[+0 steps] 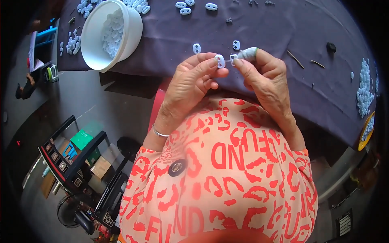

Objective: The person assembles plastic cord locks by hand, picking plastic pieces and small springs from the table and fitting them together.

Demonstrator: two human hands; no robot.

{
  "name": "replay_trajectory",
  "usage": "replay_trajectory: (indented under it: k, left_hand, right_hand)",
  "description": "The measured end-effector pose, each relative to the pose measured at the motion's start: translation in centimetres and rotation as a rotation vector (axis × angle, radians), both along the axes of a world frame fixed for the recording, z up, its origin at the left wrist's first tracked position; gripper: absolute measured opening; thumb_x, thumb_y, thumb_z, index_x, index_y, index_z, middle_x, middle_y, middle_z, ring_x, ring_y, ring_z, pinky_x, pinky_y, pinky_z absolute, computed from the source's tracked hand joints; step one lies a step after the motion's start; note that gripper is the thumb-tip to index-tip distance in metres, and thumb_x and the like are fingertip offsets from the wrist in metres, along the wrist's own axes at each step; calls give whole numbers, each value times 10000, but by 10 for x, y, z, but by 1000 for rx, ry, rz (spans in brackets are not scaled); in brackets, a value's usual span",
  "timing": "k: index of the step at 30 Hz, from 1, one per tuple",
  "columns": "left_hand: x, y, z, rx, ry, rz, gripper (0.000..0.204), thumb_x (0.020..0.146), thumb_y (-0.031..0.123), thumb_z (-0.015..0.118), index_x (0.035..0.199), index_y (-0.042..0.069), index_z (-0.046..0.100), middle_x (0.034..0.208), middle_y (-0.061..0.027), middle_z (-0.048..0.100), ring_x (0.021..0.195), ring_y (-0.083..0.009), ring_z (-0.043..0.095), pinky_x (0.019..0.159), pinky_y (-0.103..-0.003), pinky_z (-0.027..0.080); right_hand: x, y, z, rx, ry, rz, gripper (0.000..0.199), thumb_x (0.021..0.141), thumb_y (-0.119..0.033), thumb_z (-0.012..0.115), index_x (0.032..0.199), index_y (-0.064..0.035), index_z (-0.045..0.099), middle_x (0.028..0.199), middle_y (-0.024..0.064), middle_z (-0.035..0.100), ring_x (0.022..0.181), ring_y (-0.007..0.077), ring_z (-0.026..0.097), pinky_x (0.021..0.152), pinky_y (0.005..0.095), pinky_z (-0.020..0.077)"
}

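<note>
My left hand (189, 73) pinches a white oval cord-lock shell (220, 61) with two holes, between thumb and fingers. In my right hand (266, 77) a smaller white cord-lock insert (233, 58) is gripped between thumb and index finger, which wears a pale wrap (248, 54). A thin coil spring (227, 61) spans the short gap between the two pieces. Just beyond my hands, on the dark cloth (162, 44), lie an oval two-holed shell (197, 48) and a squarish white insert (236, 45).
A white bucket (133, 36) of white pieces leans at the far left. Several oval shells (185, 11) and small springs (229, 20) lie at the back. To the right are two thin sticks (295, 59), a dark lump (331, 47), a pile of small pieces (364, 91) and a yellow dish (362, 143).
</note>
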State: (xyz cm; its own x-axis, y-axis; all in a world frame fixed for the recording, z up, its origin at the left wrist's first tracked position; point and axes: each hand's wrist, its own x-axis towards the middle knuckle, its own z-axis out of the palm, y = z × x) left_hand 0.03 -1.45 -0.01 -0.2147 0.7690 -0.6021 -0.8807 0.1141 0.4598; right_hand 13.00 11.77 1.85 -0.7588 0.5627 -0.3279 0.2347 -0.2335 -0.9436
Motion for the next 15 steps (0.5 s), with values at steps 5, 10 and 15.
replay_trajectory:
  k: [5,10,15]
  left_hand:
    - [1,-1,1,-9,18,-3,201,869,141,605,1030,23,577,907,-64,634,823,-149,647,590,-218,498]
    - [6,2,8,-95,123,25,174,859,93,609,1013,17,581,885,-85,652,782,-140,654,535,-203,504]
    - [9,4,10,-82,151,30,172,861,86,606,1013,10,582,877,-85,649,775,-136,651,553,-204,504]
  right_hand:
    - [0,-1,-1,15,-21,31,107,859,-114,616,845,-7,617,609,-71,486,503,-7,362,433,167,252]
    - [-1,3,2,64,-81,82,168,821,-132,612,791,33,612,607,23,575,579,42,478,522,231,395]
    - [-4,1,3,93,-46,96,166,822,-133,604,789,29,614,594,34,573,560,53,485,512,242,399]
